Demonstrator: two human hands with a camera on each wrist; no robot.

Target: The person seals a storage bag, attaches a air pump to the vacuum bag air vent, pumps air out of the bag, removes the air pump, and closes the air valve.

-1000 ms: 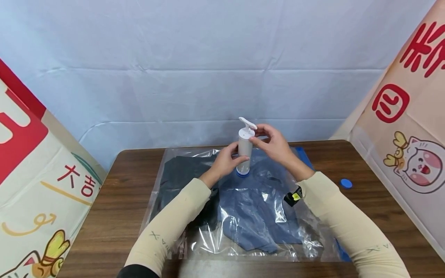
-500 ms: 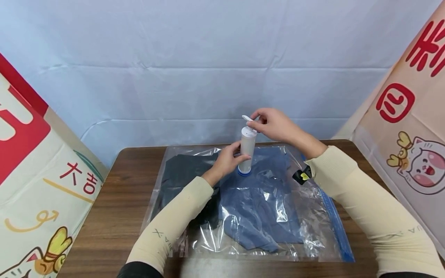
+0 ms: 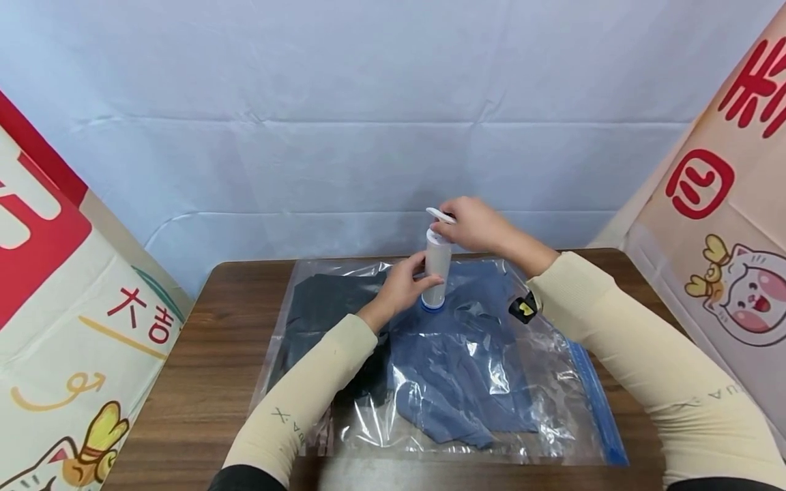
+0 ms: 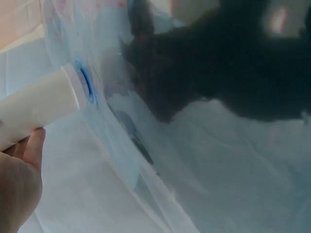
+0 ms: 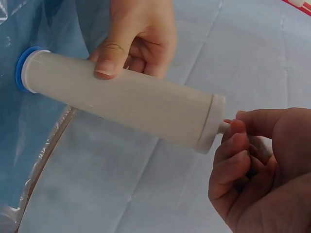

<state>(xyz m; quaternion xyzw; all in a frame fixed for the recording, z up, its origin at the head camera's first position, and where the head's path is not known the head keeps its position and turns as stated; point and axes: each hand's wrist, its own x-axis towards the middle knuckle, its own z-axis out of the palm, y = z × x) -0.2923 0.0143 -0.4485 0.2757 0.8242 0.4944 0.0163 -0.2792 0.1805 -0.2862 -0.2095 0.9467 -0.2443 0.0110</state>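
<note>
Here, left grip point(image 3: 396, 290) curled, holding white pump point(image 3: 439, 259)

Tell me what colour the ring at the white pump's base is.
The ring at the foot of the pump is blue, clearest in the right wrist view.

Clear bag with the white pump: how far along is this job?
Done: dark fabric and blue fabric lie inside the clear bag; the white pump stands on a blue ring. In hand: the left hand grips the pump, the right hand its handle. Remaining: probably pumping, since the bag looks loose.
</note>
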